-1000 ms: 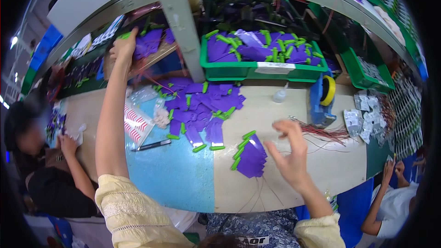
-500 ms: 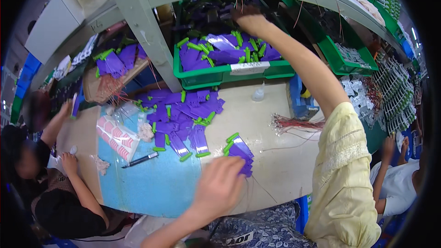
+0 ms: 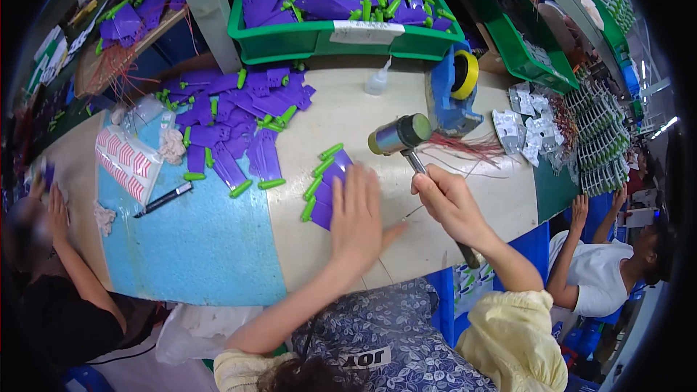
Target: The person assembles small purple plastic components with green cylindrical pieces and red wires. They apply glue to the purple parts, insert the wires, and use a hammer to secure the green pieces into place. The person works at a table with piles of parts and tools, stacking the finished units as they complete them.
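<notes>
My left hand (image 3: 354, 221) lies flat with its fingers stretched out, over the right part of a small row of purple plates with green ends (image 3: 321, 187). The fingers hide part of these plates. My right hand (image 3: 454, 205) is closed round the handle of a mallet (image 3: 401, 135), raised over the table to the right of the row. Its head has a metal middle, one dark green face and one blackish face. Farther left, a loose pile of the same purple pieces (image 3: 225, 125) covers the table.
Behind stands a green bin (image 3: 290, 46) of purple pieces. A dropper bottle (image 3: 377, 81), a blue tape dispenser (image 3: 444, 98) and red wires (image 3: 465, 149) lie beyond my hands. A black pen (image 3: 163, 199) and a striped bag (image 3: 129, 163) are left. Co-workers sit on both sides.
My right hand has come back from the far end of the green bin and now holds the mallet over the table. My left hand has settled over the row of plates. The view has shifted.
</notes>
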`<state>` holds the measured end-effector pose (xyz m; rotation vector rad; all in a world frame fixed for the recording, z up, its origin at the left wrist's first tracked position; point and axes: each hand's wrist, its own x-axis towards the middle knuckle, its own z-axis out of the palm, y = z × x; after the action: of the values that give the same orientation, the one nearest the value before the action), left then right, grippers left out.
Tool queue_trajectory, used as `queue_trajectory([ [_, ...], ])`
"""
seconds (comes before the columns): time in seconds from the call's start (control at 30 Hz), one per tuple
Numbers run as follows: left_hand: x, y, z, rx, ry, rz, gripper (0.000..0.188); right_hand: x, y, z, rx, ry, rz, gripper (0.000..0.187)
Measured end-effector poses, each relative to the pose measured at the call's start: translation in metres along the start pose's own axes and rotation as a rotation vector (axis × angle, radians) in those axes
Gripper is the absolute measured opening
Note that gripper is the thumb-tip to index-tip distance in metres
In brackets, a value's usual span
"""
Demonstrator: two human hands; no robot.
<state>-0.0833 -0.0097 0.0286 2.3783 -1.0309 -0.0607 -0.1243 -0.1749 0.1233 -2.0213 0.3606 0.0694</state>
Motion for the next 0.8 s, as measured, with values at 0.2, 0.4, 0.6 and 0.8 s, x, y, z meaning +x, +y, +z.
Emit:
queue_trajectory([
  [0.2, -0.041, 0.019, 0.013, -0.031, -0.193, 0.263, 0.1, -0.021, 0.034, 0.014, -0.123, 0.121, -0.019, 0.033],
  [0.4, -0.044, 0.02, 0.014, -0.081, -0.205, 0.317, 0.096, -0.037, 0.063, 0.012, -0.393, 0.093, -0.035, 0.029],
  [0.6, -0.046, 0.02, 0.015, -0.082, -0.21, 0.291, 0.097, -0.044, 0.034, 0.007, -0.297, 0.25, -0.262, 0.024],
  [0.8, -0.055, 0.02, 0.001, -0.134, -0.106, 0.16, 0.097, -0.039, 0.048, 0.012, -0.411, 0.199, -0.099, 0.024],
])
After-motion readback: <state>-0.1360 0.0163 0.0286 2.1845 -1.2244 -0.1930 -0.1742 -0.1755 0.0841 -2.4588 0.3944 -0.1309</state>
